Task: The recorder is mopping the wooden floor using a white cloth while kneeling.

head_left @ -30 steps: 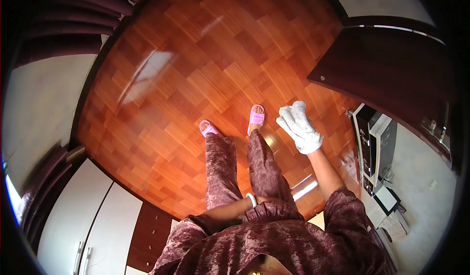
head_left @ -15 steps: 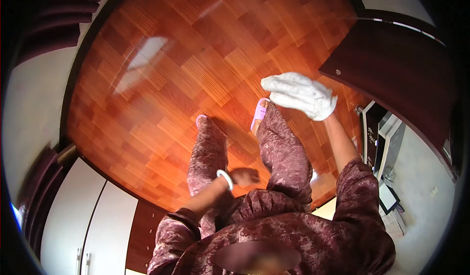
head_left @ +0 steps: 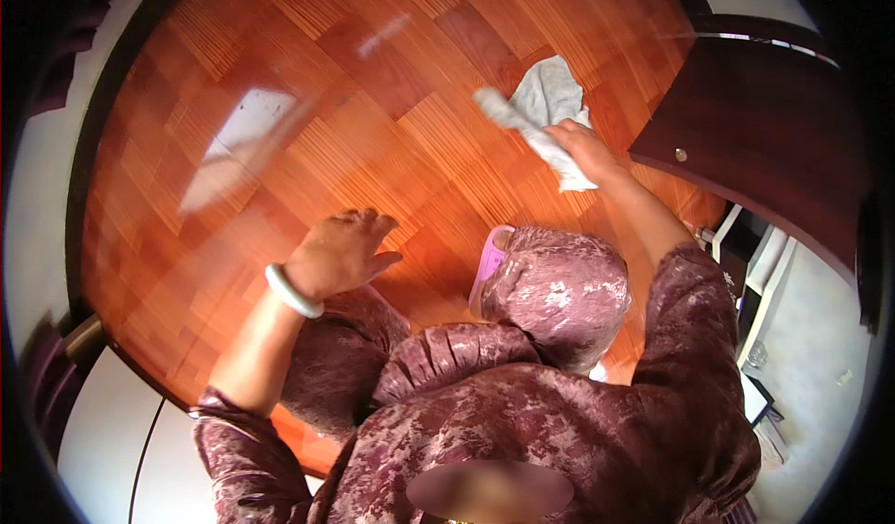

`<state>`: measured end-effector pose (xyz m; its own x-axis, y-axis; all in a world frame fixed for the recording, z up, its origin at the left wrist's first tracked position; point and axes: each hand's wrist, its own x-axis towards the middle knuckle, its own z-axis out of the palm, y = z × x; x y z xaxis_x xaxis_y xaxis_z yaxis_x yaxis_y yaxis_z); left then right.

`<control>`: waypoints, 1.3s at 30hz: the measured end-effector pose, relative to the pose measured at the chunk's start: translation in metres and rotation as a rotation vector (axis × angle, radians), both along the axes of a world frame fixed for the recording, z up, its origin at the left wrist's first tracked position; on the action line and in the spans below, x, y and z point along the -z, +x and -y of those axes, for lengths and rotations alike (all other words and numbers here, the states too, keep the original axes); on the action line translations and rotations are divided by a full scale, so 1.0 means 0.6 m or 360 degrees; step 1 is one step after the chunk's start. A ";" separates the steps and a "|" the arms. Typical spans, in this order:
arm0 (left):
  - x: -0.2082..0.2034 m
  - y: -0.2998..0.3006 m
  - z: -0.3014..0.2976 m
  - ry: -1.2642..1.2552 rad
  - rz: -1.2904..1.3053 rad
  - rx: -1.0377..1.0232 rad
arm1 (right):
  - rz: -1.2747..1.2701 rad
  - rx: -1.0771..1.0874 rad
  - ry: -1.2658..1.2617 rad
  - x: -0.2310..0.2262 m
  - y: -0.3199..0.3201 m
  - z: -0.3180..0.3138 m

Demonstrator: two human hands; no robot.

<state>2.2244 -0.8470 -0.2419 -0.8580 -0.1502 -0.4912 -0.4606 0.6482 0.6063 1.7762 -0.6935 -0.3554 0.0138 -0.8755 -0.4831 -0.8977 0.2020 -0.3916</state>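
My right hand (head_left: 583, 147) grips a white cloth (head_left: 545, 106) and presses it against the reddish parquet floor (head_left: 373, 123), ahead of my bent right knee. My left hand (head_left: 340, 252) is flat on the floor with its fingers spread, holding nothing; a pale bangle (head_left: 292, 291) circles its wrist. I am crouched low in patterned maroon clothing, and a pink slipper (head_left: 488, 265) shows beside my right knee.
A dark wooden cabinet (head_left: 764, 142) with a small round knob stands at the right, close to the cloth. White furniture (head_left: 93, 431) lies at the lower left. A light shelf unit (head_left: 760, 272) sits at the right below the cabinet.
I have dropped from standing into a crouch. The right hand carried the cloth down onto the floor, and the left hand moved from my lap to the floor.
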 end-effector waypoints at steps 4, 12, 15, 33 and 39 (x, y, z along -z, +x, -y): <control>-0.039 -0.036 0.029 0.0240 -0.0342 -0.0219 | -0.0169 -0.0026 -0.0327 0.107 0.033 -0.013; -0.028 0.036 0.014 0.0167 0.0085 -0.0382 | -0.0449 -0.0305 0.0010 0.182 0.182 -0.120; -0.027 0.054 0.024 0.0432 0.0027 -0.0447 | -0.0666 -0.0365 -0.0603 0.240 0.094 -0.130; -0.047 0.003 0.024 0.0458 -0.0007 -0.0650 | -0.0849 0.0616 -0.0434 0.188 0.074 -0.018; -0.070 0.029 0.015 0.0255 0.0160 -0.0666 | -0.0138 0.0205 -0.0552 0.199 0.186 -0.171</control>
